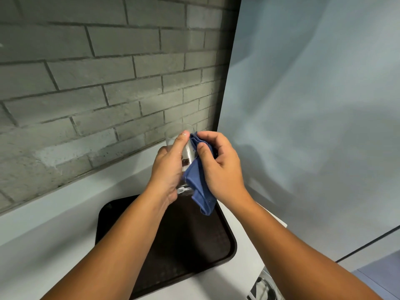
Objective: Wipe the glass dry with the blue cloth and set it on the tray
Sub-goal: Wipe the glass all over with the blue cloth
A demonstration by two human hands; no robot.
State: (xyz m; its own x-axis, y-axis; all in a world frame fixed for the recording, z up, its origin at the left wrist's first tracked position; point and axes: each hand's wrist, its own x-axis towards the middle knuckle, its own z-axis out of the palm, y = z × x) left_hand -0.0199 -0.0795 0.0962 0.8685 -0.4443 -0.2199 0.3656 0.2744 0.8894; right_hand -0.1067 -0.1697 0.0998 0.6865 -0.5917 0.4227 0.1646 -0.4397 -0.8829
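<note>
I hold a clear drinking glass [187, 151] upright in the air above the far end of the tray. My left hand [167, 169] wraps its left side, thumb up near the rim. My right hand [218, 167] presses a folded blue cloth [200, 185] against the glass's right side, and the cloth's lower end hangs down below the hand. The dark brown tray [194, 241] lies on the white counter under my forearms, with nothing on the part that shows.
A grey brick wall [97, 83] rises behind the white counter [54, 224]. A pale blue-grey wall [313, 105] stands to the right. A metal fixture [263, 286] shows at the counter's lower right edge.
</note>
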